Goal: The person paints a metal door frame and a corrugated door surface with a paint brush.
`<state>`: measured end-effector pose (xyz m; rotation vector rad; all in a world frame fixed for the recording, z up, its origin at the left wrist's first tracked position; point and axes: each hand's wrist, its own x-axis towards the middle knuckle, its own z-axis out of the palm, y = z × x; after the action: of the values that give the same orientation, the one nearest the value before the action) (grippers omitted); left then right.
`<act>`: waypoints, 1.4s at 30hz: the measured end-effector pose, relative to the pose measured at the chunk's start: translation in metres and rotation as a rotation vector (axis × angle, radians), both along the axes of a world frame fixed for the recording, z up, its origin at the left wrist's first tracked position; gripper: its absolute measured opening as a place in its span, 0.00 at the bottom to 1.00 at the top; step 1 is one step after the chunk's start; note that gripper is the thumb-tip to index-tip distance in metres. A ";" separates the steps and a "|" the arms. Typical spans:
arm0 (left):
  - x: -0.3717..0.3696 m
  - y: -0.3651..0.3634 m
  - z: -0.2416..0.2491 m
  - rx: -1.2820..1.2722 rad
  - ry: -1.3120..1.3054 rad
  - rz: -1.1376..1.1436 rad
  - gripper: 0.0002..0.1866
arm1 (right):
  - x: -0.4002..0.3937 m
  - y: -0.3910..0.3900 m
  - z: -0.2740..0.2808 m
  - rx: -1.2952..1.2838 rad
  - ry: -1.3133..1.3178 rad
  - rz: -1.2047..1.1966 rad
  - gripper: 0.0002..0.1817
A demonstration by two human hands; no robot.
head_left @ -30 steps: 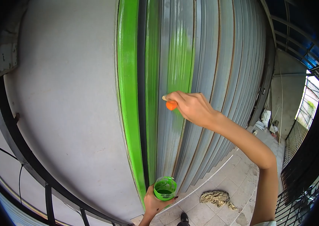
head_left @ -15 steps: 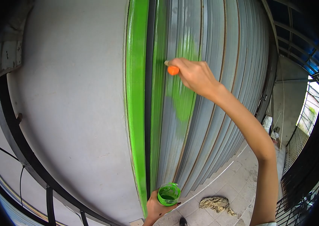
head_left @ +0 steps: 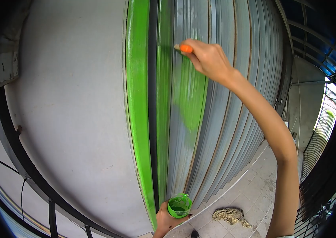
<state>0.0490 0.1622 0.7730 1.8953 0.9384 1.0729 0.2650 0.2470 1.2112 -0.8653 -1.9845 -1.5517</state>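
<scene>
Closed around an orange-handled paintbrush (head_left: 186, 48), my right hand (head_left: 211, 59) is raised at the upper middle. The brush tip touches or nearly touches the grey folding metal door (head_left: 223, 103), beside a patch of wet-looking green paint (head_left: 192, 103). Low in the view, my left hand (head_left: 166, 220) grips a small clear cup (head_left: 180, 205) with green paint inside. A bright green door frame (head_left: 138, 99) runs top to bottom left of the folds, and the first fold is green too.
A plain whitish wall (head_left: 72, 99) fills the left side, with a dark metal railing (head_left: 21, 166) in front. On the tiled floor (head_left: 251, 186) lies a crumpled patterned cloth (head_left: 229, 215). A dark shoe tip (head_left: 195, 234) shows below. A barred gate (head_left: 322, 123) stands far right.
My right hand has moved upward with the paintbrush, its handle now pointing more sideways. The left hand and cup remain low, shifting only slightly as the view moves.
</scene>
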 end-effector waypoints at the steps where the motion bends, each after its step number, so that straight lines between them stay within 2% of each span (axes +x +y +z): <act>1: 0.001 0.000 -0.001 0.000 0.003 -0.003 0.46 | -0.002 0.001 0.008 0.043 -0.011 -0.017 0.14; 3: 0.001 0.002 -0.003 0.008 0.012 -0.009 0.46 | -0.006 0.003 0.002 0.048 -0.060 -0.030 0.13; 6: 0.002 -0.001 0.004 -0.016 0.006 -0.002 0.45 | -0.009 0.005 -0.076 -0.037 -0.233 -0.041 0.07; 9: -0.001 0.001 0.003 -0.036 -0.024 -0.039 0.43 | -0.001 0.001 -0.143 -0.115 -0.303 0.098 0.05; 10: 0.000 0.001 0.003 -0.037 -0.025 -0.040 0.43 | -0.004 -0.005 -0.151 -0.266 -0.290 0.075 0.05; 12: -0.002 0.003 0.001 -0.037 -0.024 -0.039 0.42 | -0.001 -0.005 -0.146 -0.358 -0.263 0.070 0.06; 14: -0.001 0.005 -0.001 -0.014 -0.026 -0.040 0.42 | -0.002 -0.007 -0.096 -0.302 -0.192 -0.033 0.09; 18: 0.001 0.005 -0.003 0.003 -0.017 -0.048 0.42 | -0.001 0.005 0.005 -0.021 -0.103 0.002 0.15; 21: 0.002 0.005 -0.007 0.007 0.000 -0.042 0.42 | -0.001 0.009 0.041 0.240 -0.142 0.033 0.15; 22: 0.002 0.004 -0.007 0.001 0.007 -0.039 0.42 | -0.001 0.010 0.036 0.207 -0.140 0.025 0.14; 24: 0.002 0.003 -0.007 -0.010 0.018 -0.035 0.42 | -0.005 0.007 0.009 0.139 -0.138 0.009 0.13; 26: -0.001 0.002 -0.004 -0.020 0.018 -0.038 0.42 | -0.002 0.008 -0.051 0.017 -0.253 -0.027 0.07; 29: -0.002 0.004 -0.005 -0.016 0.008 -0.047 0.41 | 0.002 0.001 -0.136 -0.068 -0.366 0.001 0.05; 32: -0.003 0.005 -0.005 -0.006 -0.004 -0.041 0.41 | -0.003 -0.017 -0.153 -0.354 -0.348 -0.033 0.04; 34: -0.004 0.005 -0.005 0.004 -0.004 -0.033 0.41 | 0.000 -0.010 -0.115 -0.305 -0.242 -0.001 0.06; 36: -0.003 0.006 -0.006 0.018 -0.005 -0.028 0.41 | 0.000 -0.007 -0.051 -0.241 -0.112 -0.007 0.09; 39: 0.000 0.007 -0.011 -0.017 0.016 -0.036 0.41 | 0.000 0.009 0.027 0.047 -0.094 0.067 0.11; 42: 0.001 0.001 -0.005 -0.055 -0.023 -0.061 0.41 | -0.006 0.008 0.058 0.251 -0.110 0.062 0.11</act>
<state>0.0501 0.1630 0.7684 1.8511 0.8824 1.0208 0.2590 0.2552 1.2690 -0.6240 -1.8192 -1.7979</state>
